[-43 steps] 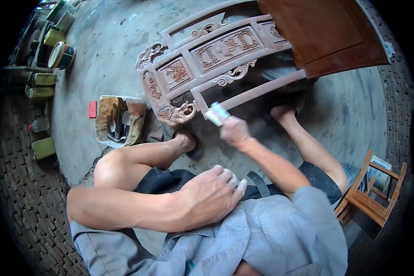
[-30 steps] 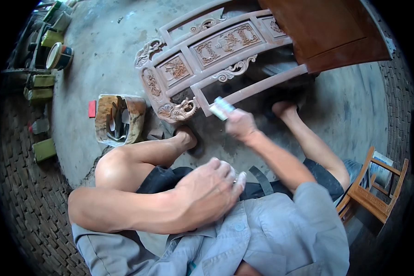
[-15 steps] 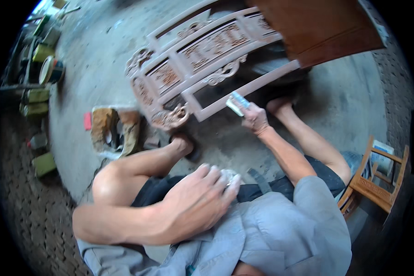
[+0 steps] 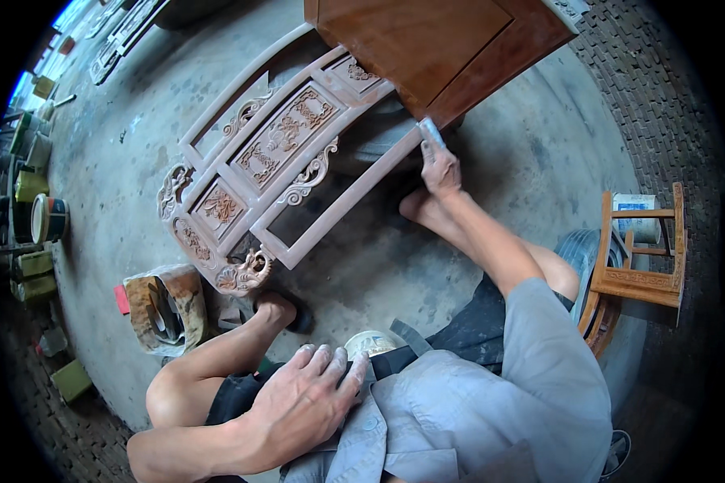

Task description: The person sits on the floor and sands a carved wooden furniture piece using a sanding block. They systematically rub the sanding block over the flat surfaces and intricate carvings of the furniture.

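Note:
A carved, pale pinkish wooden furniture panel [image 4: 258,173] lies in front of me, with reliefs, scrollwork and open frame sections. My right hand [image 4: 441,171] reaches forward, gripping a small flat blue-and-white block [image 4: 431,131]. That block is at the far end of the panel's near rail [image 4: 354,197], close to the brown board; its exact kind is unclear. My left hand [image 4: 310,394] hangs bent over my lap, its whitened fingers slightly apart and holding nothing visible. Just beyond those fingers, a white tub [image 4: 374,343] shows partly between my legs.
The large brown board [image 4: 427,48] overlaps the panel's far right. A cut-open container with flat tools [image 4: 165,310] stands by my left foot. Wooden chair-like furniture [image 4: 640,278] and a white bucket [image 4: 638,216] are at right. Tins and a paint bucket [image 4: 50,219] line the left.
My right hand has moved the blue-and-white block along the rail to its far end by the brown board. The view has shifted, revealing the tub beyond my left fingers.

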A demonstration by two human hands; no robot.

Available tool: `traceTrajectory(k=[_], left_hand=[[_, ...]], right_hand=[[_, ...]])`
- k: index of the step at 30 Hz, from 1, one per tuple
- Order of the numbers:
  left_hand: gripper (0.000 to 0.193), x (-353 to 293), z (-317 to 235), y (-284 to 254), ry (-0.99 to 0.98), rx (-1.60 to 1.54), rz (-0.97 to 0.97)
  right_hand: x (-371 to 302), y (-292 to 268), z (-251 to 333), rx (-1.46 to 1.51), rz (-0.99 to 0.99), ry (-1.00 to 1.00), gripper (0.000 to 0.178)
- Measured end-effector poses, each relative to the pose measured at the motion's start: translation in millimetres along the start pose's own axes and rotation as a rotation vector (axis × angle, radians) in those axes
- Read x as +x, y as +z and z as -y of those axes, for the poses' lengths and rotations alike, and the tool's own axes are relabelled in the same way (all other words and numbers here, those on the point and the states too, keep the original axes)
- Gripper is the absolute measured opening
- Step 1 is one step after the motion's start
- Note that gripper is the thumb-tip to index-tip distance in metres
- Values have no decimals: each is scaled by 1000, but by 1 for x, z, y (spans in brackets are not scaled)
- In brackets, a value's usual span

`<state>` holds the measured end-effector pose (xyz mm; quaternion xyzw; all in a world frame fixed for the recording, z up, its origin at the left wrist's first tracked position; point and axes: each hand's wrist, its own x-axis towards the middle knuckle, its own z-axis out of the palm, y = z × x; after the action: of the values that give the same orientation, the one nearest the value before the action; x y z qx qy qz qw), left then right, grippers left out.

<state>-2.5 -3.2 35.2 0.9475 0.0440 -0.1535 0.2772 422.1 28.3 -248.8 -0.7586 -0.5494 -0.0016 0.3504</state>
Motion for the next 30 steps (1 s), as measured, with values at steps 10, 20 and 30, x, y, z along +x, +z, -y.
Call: traceTrajectory(k=[10,20,30], left_hand=[[49,9,3,6,50,-5,-19],[48,-2,-12,8,-6,61,-13],[47,-11,-32,31,31,183,-51]], right_hand=[[-30,2,21,80,160,-129,36],[-45,39,67,139,81,-229,45],[-187,73,232,181,438,-410,69]])
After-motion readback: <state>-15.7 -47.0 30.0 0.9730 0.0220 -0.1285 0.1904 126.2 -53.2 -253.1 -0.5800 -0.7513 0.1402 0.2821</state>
